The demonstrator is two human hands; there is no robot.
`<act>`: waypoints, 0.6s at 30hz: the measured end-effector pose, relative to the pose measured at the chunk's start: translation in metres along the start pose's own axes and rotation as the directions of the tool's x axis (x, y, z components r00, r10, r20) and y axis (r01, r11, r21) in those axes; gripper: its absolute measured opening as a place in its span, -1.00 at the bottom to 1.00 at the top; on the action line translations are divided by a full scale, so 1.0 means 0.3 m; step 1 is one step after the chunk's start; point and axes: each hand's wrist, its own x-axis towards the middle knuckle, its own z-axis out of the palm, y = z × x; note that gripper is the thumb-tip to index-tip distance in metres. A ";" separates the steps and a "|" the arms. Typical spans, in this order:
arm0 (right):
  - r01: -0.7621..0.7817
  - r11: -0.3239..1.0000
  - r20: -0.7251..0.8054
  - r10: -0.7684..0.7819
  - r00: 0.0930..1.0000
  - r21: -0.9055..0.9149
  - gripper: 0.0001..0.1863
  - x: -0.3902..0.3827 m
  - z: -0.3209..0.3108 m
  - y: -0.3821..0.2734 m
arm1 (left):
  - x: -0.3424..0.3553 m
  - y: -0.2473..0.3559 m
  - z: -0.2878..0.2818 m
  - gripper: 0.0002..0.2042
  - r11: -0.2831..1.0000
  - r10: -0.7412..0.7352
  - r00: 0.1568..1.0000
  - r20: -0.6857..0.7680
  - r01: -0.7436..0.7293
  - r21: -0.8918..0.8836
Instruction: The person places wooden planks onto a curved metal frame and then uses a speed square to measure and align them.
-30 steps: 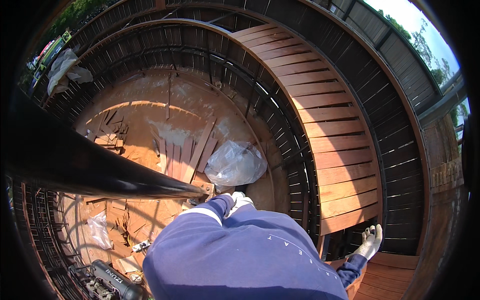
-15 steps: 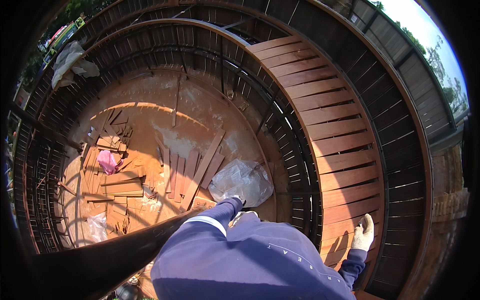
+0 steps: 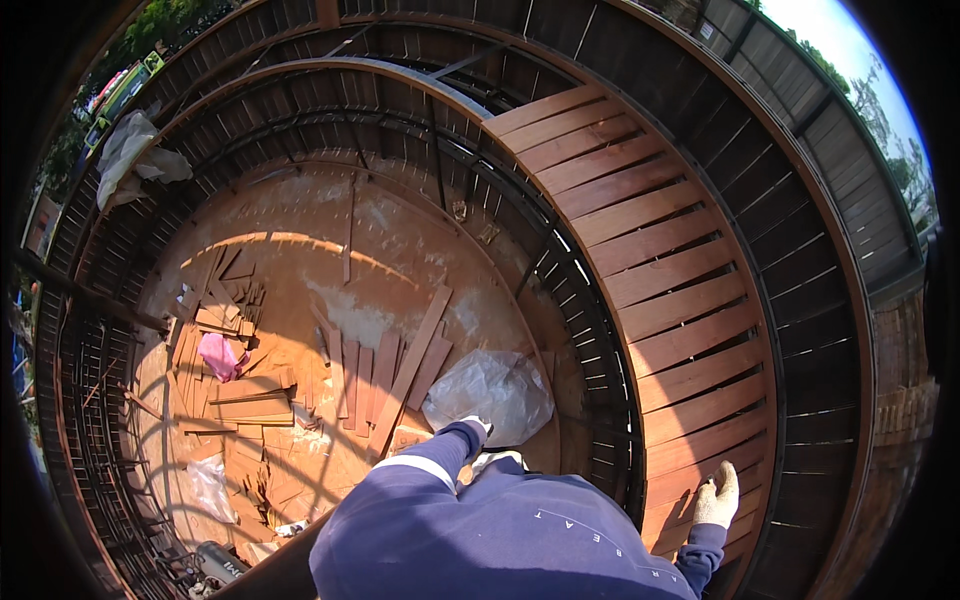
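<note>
The right hand [image 3: 716, 497], in a white work glove, is laid on the curved reddish-brown wooden slat walkway [image 3: 650, 250], fingers spread, nothing gripped. The left hand [image 3: 478, 425], also gloved, is mostly hidden by the blue sleeve [image 3: 425, 468]; grip can't be told. A crumpled clear plastic sheet [image 3: 490, 390] lies just beyond it, w/ loose wooden planks [image 3: 385, 375] beside.

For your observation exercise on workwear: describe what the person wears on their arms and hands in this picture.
Both arms are in long sleeves of a dark blue top. The left sleeve has a pale band across the forearm. The right sleeve ends in a dark blue cuff. Small pale lettering shows on the top. The left hand and right hand wear whitish work gloves.
</note>
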 end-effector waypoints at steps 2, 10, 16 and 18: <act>0.007 1.000 -0.002 -0.007 1.000 0.021 -0.50 0.023 0.020 0.044 | 0.045 0.016 -0.001 -0.65 0.953 -0.137 0.990 0.045 0.144 -0.266; -0.016 1.000 -0.019 0.016 1.000 0.021 -0.48 0.023 0.034 0.123 | 0.129 0.076 -0.110 -0.57 0.948 -0.237 0.961 0.143 0.260 -0.182; -0.181 0.980 -0.066 0.186 0.980 0.082 -0.43 -0.102 -0.036 0.024 | 0.171 0.041 -0.095 -0.61 0.980 -0.194 0.969 0.153 0.199 -0.021; -0.242 0.964 -0.143 0.257 0.956 0.114 -0.45 -0.161 -0.063 0.084 | 0.248 -0.007 -0.041 -0.69 0.974 -0.198 0.963 0.181 0.214 -0.071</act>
